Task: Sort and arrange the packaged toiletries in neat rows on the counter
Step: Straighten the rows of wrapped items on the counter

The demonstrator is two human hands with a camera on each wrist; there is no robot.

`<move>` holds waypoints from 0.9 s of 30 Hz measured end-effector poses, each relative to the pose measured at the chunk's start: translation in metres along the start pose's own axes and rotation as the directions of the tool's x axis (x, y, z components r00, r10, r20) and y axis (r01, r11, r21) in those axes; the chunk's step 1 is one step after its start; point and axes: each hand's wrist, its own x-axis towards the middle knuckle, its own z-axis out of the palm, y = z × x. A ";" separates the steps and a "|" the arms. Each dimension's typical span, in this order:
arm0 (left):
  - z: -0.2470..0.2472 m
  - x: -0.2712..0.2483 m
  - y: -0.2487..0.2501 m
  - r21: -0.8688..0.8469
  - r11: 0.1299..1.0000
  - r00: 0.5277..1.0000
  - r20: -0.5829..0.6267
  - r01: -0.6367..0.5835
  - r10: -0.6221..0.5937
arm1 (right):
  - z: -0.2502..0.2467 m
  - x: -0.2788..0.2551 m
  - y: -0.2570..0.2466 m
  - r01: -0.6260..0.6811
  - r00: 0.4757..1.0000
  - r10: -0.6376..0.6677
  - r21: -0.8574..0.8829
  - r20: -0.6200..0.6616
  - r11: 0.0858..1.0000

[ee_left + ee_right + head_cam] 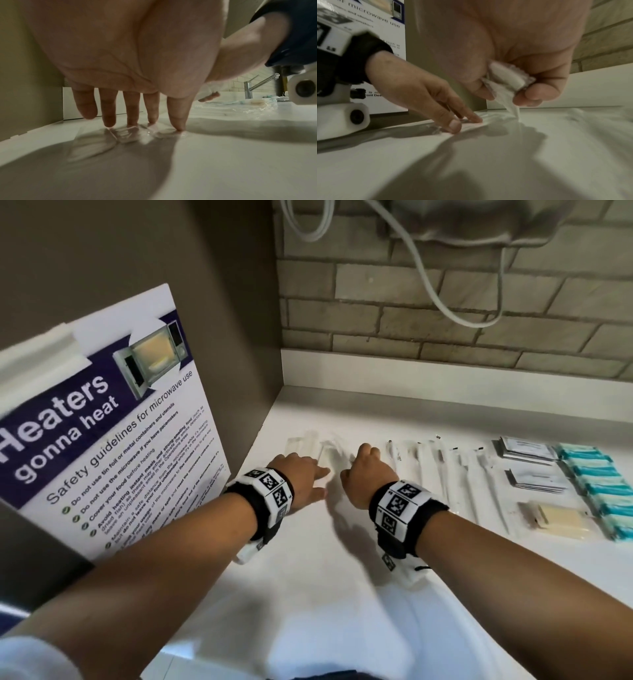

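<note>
Placing clear-wrapped packets at the left end of the row, centre frame on the white counter (342, 559). Left hand (301, 477), fingers straight, presses one clear packet (126, 135) flat. Right hand (368, 474) pinches another packet (506, 81), one end touching the counter. Next move, by judgement: lay it parallel, just beside the pressed one.
</note>
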 end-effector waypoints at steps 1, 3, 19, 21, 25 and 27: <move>0.000 0.000 0.001 0.001 1.000 1.000 -0.019 0.001 -0.001 | 0.004 0.000 -0.001 -0.023 1.000 0.023 -0.011 0.006 1.000; 0.002 0.001 0.003 -0.019 1.000 0.998 -0.062 0.012 -0.013 | 0.009 0.000 -0.003 -0.067 0.997 0.068 -0.031 0.024 0.997; -0.015 0.020 0.025 -0.350 0.932 0.966 -0.198 0.089 -0.167 | -0.022 0.018 0.027 -0.074 0.981 0.108 0.210 -0.158 0.975; -0.014 0.020 0.028 -0.323 0.943 0.976 -0.164 0.082 -0.141 | -0.023 0.019 0.030 -0.065 0.986 0.096 0.209 -0.140 0.976; -0.012 0.015 0.038 -0.306 0.952 0.999 -0.033 0.023 -0.035 | -0.023 0.023 0.035 -0.053 0.990 0.082 0.233 -0.118 0.971; -0.012 0.015 0.041 -0.307 0.952 0.998 -0.057 -0.021 0.004 | -0.023 0.025 0.037 -0.053 0.988 0.088 0.263 -0.123 0.963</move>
